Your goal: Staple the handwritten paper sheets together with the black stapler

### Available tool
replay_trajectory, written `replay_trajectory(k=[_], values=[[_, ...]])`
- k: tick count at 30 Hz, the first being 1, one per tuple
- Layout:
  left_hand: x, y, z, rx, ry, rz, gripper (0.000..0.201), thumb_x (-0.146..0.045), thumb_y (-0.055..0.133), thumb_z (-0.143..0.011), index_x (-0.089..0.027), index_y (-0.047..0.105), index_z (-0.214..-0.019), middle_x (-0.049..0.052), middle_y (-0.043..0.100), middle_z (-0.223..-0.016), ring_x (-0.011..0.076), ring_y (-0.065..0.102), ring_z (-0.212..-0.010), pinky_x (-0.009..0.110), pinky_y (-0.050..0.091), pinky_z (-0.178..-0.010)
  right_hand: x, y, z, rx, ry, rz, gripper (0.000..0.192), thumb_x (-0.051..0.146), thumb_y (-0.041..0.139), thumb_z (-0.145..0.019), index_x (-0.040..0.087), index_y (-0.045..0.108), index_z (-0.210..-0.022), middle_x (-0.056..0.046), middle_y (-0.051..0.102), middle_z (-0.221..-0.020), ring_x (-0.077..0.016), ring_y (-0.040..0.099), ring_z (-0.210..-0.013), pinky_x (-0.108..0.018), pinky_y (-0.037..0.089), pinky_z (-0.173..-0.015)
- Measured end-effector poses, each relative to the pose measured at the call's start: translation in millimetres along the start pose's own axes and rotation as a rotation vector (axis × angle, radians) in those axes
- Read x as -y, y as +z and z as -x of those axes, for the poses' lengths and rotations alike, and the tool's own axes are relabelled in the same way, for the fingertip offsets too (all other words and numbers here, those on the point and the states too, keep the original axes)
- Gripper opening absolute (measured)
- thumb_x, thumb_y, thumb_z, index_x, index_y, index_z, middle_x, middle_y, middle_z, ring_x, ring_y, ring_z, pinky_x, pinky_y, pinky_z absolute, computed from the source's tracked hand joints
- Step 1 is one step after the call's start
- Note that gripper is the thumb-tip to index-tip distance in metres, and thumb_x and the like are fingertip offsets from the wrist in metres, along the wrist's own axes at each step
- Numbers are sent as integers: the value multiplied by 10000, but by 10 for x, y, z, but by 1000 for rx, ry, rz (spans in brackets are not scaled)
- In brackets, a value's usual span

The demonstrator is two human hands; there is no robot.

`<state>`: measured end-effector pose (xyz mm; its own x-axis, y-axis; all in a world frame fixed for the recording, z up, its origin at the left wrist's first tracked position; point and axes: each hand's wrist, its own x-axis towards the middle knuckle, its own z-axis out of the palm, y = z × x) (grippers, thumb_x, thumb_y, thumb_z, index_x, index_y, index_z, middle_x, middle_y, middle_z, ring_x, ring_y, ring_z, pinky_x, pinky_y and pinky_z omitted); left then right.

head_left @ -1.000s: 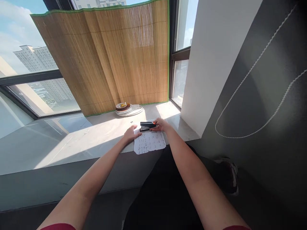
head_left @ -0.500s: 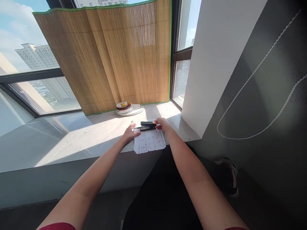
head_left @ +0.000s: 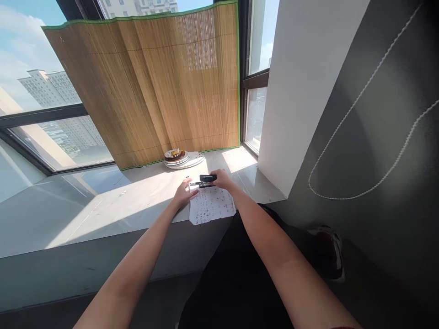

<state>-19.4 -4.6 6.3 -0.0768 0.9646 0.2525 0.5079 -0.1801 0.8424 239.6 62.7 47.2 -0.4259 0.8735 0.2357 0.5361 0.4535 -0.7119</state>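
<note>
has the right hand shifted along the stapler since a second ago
Yes. The right hand now covers the stapler's rear end, hiding its orange part, and sits nearer the stack of plates than before.

two hands were counted, the left hand [head_left: 183, 194] and right hand [head_left: 222, 179]. one stapler [head_left: 205, 180], one printed sheet [head_left: 211, 205], one plate stack [head_left: 177, 157] and one bamboo blind [head_left: 151, 87] were counted mid-frame.

stapler [head_left: 206, 179] on sheet's [head_left: 211, 206] far edge | plates [head_left: 178, 158] behind
</note>
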Motion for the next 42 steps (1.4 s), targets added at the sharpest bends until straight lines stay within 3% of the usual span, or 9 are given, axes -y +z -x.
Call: replay_trajectory(k=[3,6,11,21,25,29,33,37,42], values=[[-92,-27,37,-151,34,199,521,-260,911,-849,-218,725,-1334,185,647,-1586,397,511,-1585,541,391,-1333,25,-2,0,-174,-130,23,234,115,826,-888,211,862,-1098,-72,819,-1020,-271,689,-1056,-328,507,-839],[-169,-36,60,-238,-82,568,318,-178,744,-978,-189,733,-1295,179,707,-1491,323,636,-1472,463,496,-1268,97,8,2,-256,-369,150,271,79,749,-959,249,861,-1138,-71,832,-1120,-277,643,-1114,-398,478,-959],[-193,-64,84,-131,-432,1048,390,-154,446,-1125,-51,640,-1446,242,744,-1349,263,785,-1177,378,671,-1022,239,78,14,-128,-744,396,431,-8,640,-1015,276,833,-1275,-63,830,-1250,-264,592,-1168,-415,397,-1031],[-116,-50,68,-178,-502,1144,431,-33,427,-1112,-47,606,-1504,164,787,-1071,192,807,-928,264,696,-882,432,148,68,-79,-891,563,324,51,587,-1080,224,828,-1211,-98,829,-1163,-277,568,-1133,-434,402,-1008],[-86,-34,77,-217,-461,1076,499,18,462,-1066,-108,626,-1520,164,795,-1169,202,816,-1014,260,698,-922,416,165,78,-139,-760,469,425,-36,566,-1013,197,826,-1255,-120,821,-1174,-280,596,-1146,-440,440,-1016],[-57,-9,100,-233,-412,972,482,-14,514,-1057,-109,648,-1510,202,780,-1328,232,798,-1181,319,678,-1043,344,186,53,-308,-262,208,355,34,687,-957,221,847,-1214,-99,826,-1122,-282,664,-1111,-401,517,-963],[-65,32,146,-137,-298,773,326,-166,739,-1027,-119,735,-1349,208,804,-1313,277,807,-1178,421,649,-1078,223,120,18,-206,105,11,336,136,857,-849,223,880,-1172,-80,835,-1042,-278,726,-1069,-318,558,-827],[-104,41,191,-70,-235,666,550,-372,1021,-793,-161,772,-1235,166,854,-1133,299,828,-1068,422,634,-987,114,46,-3,-90,222,20,342,181,957,-750,211,907,-1087,-109,830,-1002,-332,712,-1186,-297,569,-766],[-148,38,212,-33,-174,618,680,-503,1110,-584,-177,798,-1093,99,838,-885,241,770,-858,345,586,-839,89,32,2,-81,191,21,398,194,981,-717,206,879,-1101,-130,822,-1109,-340,664,-1268,-328,586,-842]])
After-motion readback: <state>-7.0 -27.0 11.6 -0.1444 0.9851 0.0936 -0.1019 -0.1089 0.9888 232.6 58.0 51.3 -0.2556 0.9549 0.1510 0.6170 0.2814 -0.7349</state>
